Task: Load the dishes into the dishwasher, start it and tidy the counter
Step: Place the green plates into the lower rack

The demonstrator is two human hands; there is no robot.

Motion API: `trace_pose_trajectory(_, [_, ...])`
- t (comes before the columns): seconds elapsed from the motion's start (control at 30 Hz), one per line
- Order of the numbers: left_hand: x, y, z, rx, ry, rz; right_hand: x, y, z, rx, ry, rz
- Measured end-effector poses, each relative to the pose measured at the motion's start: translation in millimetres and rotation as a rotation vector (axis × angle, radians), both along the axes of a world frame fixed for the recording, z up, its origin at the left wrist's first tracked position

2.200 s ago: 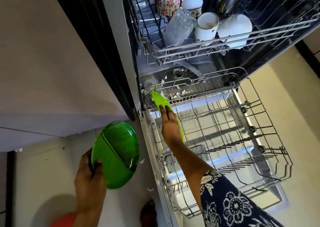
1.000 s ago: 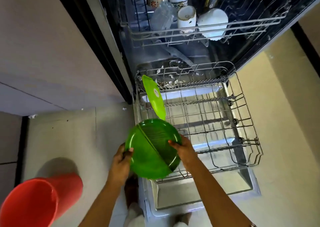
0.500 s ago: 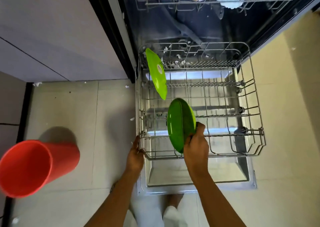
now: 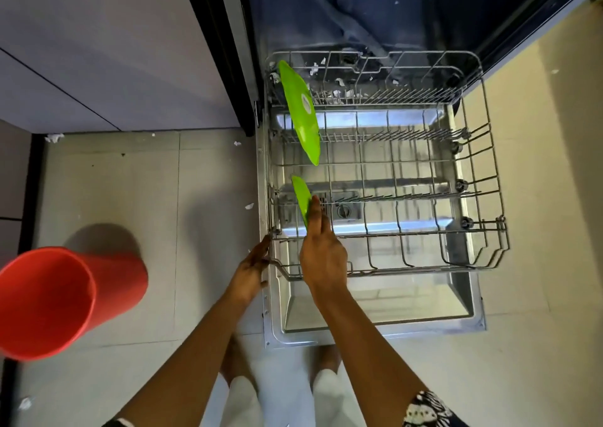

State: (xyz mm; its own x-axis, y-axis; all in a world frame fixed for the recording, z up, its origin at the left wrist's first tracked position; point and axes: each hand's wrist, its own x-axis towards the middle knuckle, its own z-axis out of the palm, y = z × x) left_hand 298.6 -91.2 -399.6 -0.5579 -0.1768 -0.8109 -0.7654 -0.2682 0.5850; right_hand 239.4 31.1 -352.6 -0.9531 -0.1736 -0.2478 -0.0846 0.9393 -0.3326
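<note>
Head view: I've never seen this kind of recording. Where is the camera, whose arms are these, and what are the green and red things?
No machine here: a person wears a wide-angle camera on the head, so you look down along their own bare arms. Before them an open dishwasher has its lower rack pulled out over the lowered door. Two plates stand on edge along the rack's left side: the far green plate at the back, the near green plate toward the front. The right hand lays straight fingers along the near green plate; its thumb is hidden, so whether it pinches is unclear. The left hand rests against the rack's front left corner, holding nothing. The red bucket sits on the tiled floor at left.
</note>
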Motion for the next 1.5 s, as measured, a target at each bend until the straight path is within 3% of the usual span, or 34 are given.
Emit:
trace_pose_trajectory(0.2, [-1, -13, 0, 0.049, -0.005, -0.087, 0, -2, -2, 0.012, -0.225, -0.053])
trace_pose_trajectory(0.57, [-5, -21, 2, 0.112, -0.028, -0.07, -11, 18, 27, -0.088, -0.135, -0.365])
trace_pose_trajectory(0.73, [-5, -27, 1, 0.146, -0.038, -0.108, -2, -9, 8, 0.004, -0.193, -0.221])
trace_pose_trajectory(0.9, [-6, -33, 1, 0.191, -0.045, -0.12, 7, -41, -20, 0.014, -0.094, -0.03])
trace_pose_trajectory(1.07, [-7, -44, -4, 0.283, -0.073, -0.104, -1, -39, -47, -0.047, -0.313, 0.017])
trace_pose_trajectory(1.17, [-13, -46, 0, 0.208, -0.01, -0.101, -10, -30, -56, -0.008, -0.361, 0.07])
trace_pose_trajectory(1.27, [-27, -46, 7, 0.072, 0.166, -0.008, -8, -21, -65, -0.006, -0.482, 0.096])
trace_pose_trajectory(1.37, [-47, -42, 14, 0.055, 0.282, -0.006, -3, -12, -68, 0.021, -0.457, 0.112])
trace_pose_trajectory(1.5, [-64, -34, 11, 0.005, 0.276, -0.056, 2, 5, -69, -0.018, -0.417, 0.178])
